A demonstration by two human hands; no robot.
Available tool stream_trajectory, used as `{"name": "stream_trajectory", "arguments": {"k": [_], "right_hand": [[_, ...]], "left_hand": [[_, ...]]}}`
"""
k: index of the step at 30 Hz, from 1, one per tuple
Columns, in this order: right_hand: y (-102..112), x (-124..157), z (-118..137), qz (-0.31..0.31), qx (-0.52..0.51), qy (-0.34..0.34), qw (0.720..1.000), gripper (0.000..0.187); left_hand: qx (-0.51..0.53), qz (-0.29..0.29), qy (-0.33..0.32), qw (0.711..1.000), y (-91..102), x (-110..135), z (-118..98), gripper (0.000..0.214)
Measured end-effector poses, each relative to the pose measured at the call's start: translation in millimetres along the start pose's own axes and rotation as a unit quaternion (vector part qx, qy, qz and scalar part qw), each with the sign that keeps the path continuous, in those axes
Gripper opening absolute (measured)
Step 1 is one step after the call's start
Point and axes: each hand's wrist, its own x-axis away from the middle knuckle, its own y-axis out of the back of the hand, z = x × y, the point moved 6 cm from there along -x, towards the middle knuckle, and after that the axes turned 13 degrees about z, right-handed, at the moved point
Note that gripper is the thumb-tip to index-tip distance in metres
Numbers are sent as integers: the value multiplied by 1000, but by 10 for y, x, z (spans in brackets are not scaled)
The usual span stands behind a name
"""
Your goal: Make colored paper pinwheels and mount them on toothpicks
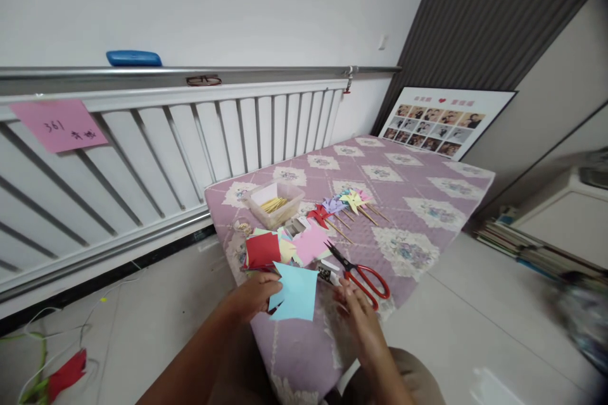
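Several pinwheels (352, 201) look done, lying bunched on the tablecloth (427, 215). One piece in work: the blue sheet (299, 294), pinched at its edge in our left hand (261, 294), above the table's near end. We see what looks like a slit by those fingers, so cutting seems begun; sheet's mostly flat, not folded or mounted. Our right hand (357, 313) is right by the scissors (367, 281); can't tell if it's gripping anything. Unused, as we read it: stacked coloured paper (263, 249), yellow sticks (274, 204) in the clear tub (285, 212).
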Motion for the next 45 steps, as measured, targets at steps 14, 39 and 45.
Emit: {"name": "stream_trajectory", "arguments": {"k": [14,39,45], "right_hand": [[-576,517,634,248,75,-37,965,12],[-571,587,316,132,-165,-92,973,18],[-564,618,348,81,-183,-115,973,25]], "left_hand": [[-146,160,-7,976,-372,77,-101,14],[309,-74,0,948,-778,227,287,30],[313,-76,4,947,-794,235,371,31]]}}
